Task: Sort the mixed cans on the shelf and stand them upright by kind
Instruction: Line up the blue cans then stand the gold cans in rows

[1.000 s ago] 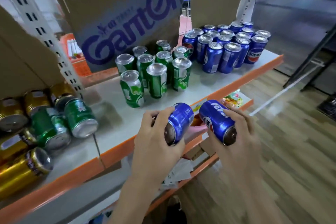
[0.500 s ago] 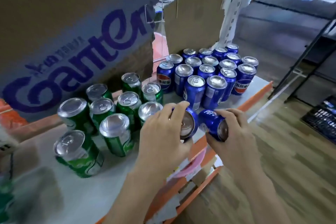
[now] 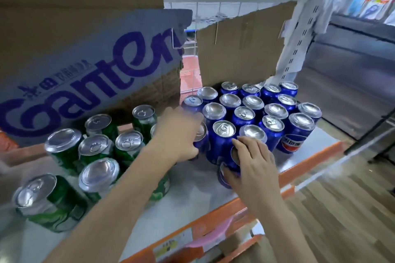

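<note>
Several blue Pepsi cans (image 3: 296,133) stand upright in rows at the shelf's back right. Several green cans (image 3: 97,175) stand upright to their left. My left hand (image 3: 178,134) grips a blue can (image 3: 201,136), held nearly upright against the left front of the blue group. My right hand (image 3: 251,162) grips another blue can (image 3: 227,172), tilted, at the front of the group, just behind the shelf's edge. Most of both held cans is hidden by my fingers.
The grey shelf (image 3: 192,194) has an orange front edge (image 3: 310,165). A cardboard box marked Ganten (image 3: 85,66) stands behind the green cans, and a cardboard sheet (image 3: 243,49) behind the blue ones. A person (image 3: 307,13) stands beyond the white upright. Wooden floor lies to the right.
Both hands moved forward from the shelf's edge to the blue group, carrying their cans. The left can turned from lying to nearly upright. The camera came closer and swung right.
</note>
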